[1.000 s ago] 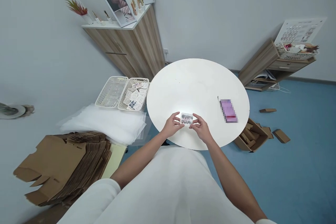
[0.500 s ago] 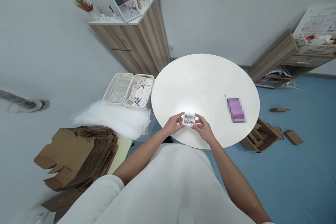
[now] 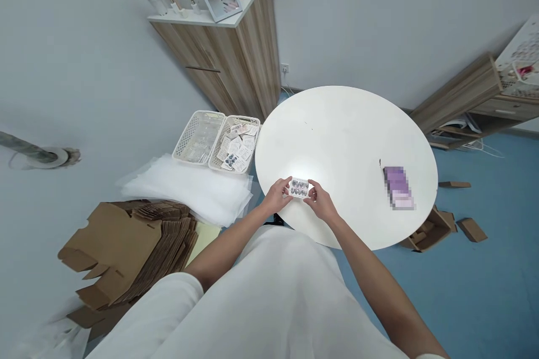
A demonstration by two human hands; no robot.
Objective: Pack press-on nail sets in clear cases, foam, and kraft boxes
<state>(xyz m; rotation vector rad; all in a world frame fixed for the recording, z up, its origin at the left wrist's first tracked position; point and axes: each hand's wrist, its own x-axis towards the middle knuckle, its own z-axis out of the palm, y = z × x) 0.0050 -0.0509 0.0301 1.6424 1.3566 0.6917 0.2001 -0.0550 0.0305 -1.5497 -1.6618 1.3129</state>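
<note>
A small clear case (image 3: 298, 188) with two rows of dark, shiny oval pieces is held up over the near edge of the round white table (image 3: 349, 118). My left hand (image 3: 277, 196) pinches its left end between thumb and fingers. At the right end, my right hand (image 3: 321, 201) grips it the same way. A purple, pixelated rectangular item (image 3: 398, 186) lies on the table to the right, with a tiny dark object beside its upper left corner.
Left of the table are two white baskets (image 3: 179, 148), one holding printed cards, plus white foam sheets (image 3: 189, 188) and stacked flat cardboard (image 3: 122, 247). An open cardboard box (image 3: 438, 233) stands on the floor at right. A wooden cabinet (image 3: 236, 61) is behind.
The view has shifted, so the table and purple item appear further right. Both hands still hold the case, which now sits slightly further left and is tilted a little differently.
</note>
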